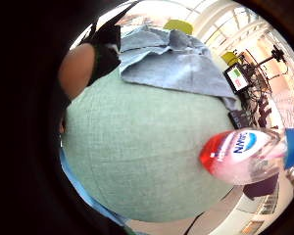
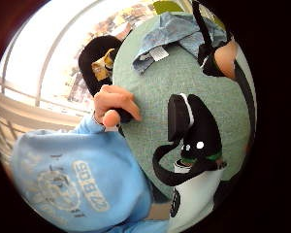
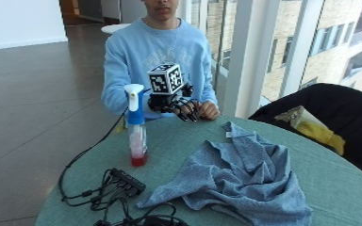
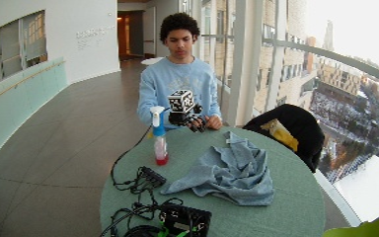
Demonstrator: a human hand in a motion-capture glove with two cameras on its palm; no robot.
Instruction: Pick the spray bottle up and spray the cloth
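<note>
Spray bottle (image 3: 135, 126): standing upright on the green counter (image 3: 332, 188), near the edge at my right, white trigger head on a blue collar, clear body with red liquid pooled low at the base.

How it should handle: looks like light plastic with little liquid left, so I judge it top-heavy and easy to tip; the clear body seems smooth and maybe slippery.

Where I'd take hold: high up, round the blue neck just under the trigger, so a finger can reach the lever.

My right hand (image 3: 180, 107): in the black glove, hovering over the counter's far edge in front of my chest, beside the bottle but apart from it, fingers hanging loosely curled, holding nothing.

My other hand (image 3: 207, 111): bare, resting on the counter just beside the gloved one.

Blue cloth (image 3: 243, 174): crumpled in a heap mid-counter, soft and floppy, a white label showing at one corner, well apart from the bottle.

Cables (image 3: 109, 188): black tangle on the counter, near the bottle's base.

Step in hand: bottle not yet picked up.
</note>
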